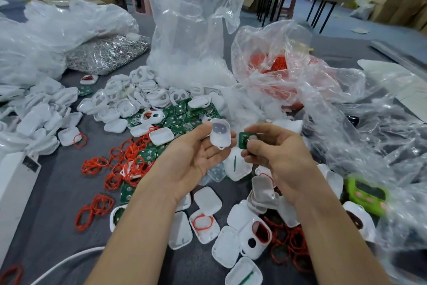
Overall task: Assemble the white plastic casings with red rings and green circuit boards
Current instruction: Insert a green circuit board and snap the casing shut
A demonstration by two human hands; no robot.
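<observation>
- Grey table (53,192) crowded with parts, with long tables and brown cardboard far behind.
- At far left, white box (13,192) on the table edge, and clear bags (57,30) piled behind it.
- Next, flat bag of metal rings (106,53), lying behind a heap of white casings (41,118).
- Toward the middle, loose red rings (94,165) scattered on the cloth, mixed with green boards (178,113) and more casings.
- Behind those, tall bag (191,30) standing upright, filled with white parts.
- At centre, left hand (196,155) palm up, gripping one casing (220,133) between thumb and fingertips, raised above the table.
- Just beside that casing on its right, one board (245,140), pinched by the right hand (277,153) between thumb and curled fingers.
- Behind the right hand, crumpled bag (277,65) with red rings inside.
- Below both wrists, more casings lying on the cloth, some with a red ring inside.
- At right, green device (367,192), blurred, partly under loose clear plastic (381,134).
</observation>
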